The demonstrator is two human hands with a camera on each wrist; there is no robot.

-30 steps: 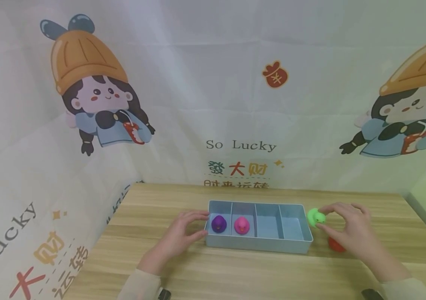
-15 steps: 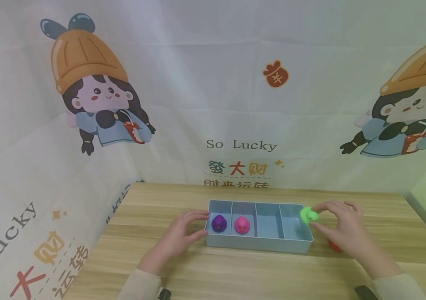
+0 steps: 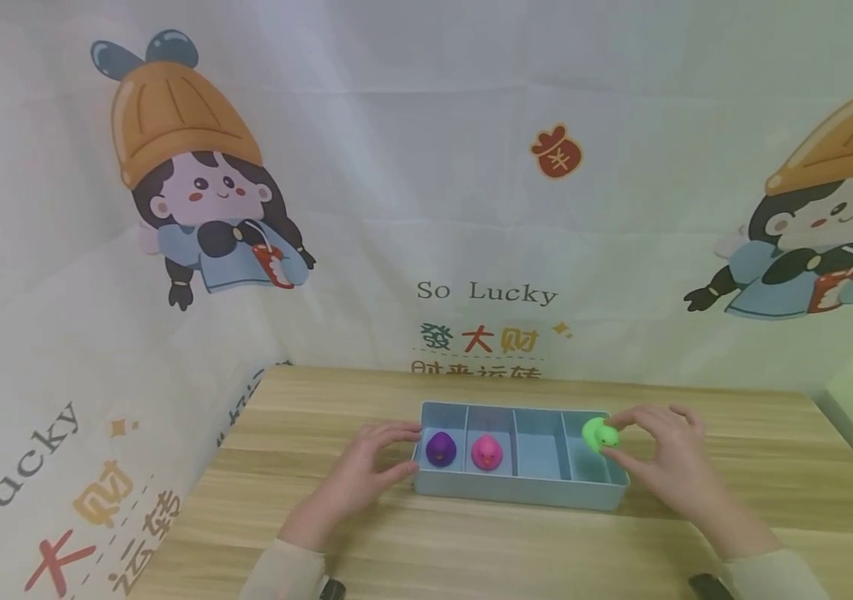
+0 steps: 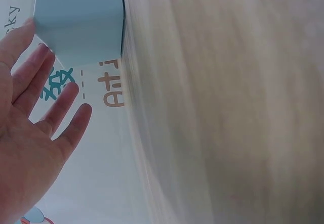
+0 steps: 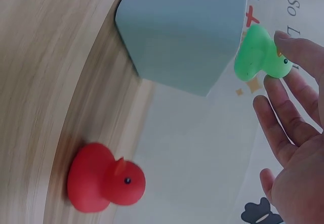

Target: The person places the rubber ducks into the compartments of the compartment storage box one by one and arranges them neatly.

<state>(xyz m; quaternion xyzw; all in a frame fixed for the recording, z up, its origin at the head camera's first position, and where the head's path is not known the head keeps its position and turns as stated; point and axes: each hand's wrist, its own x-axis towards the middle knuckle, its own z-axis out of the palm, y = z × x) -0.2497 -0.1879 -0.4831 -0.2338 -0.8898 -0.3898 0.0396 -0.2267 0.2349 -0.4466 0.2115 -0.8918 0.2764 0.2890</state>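
Observation:
In the head view, my right hand (image 3: 670, 454) pinches a green rubber duck (image 3: 597, 435) between thumb and fingers over the rightmost compartment of a pale blue divided box (image 3: 520, 490). The right wrist view shows the green duck (image 5: 257, 54) above the box's rim level. My left hand (image 3: 355, 468) touches the box's left end, thumb near the front corner and fingers toward the back. Its fingers look spread and fairly straight in the left wrist view. A purple duck (image 3: 440, 450) sits in the leftmost compartment, a pink duck (image 3: 486, 452) in the one beside it.
A red duck (image 5: 104, 178) rests on the wooden table (image 3: 516, 550) off the box's right end; my right hand hides it in the head view. A printed cloth (image 3: 396, 167) hangs behind the table and along its sides.
My right hand has carried the green duck leftward, from outside the box's right end to over the rightmost compartment. The red duck has become hidden in the head view. My left hand stays put.

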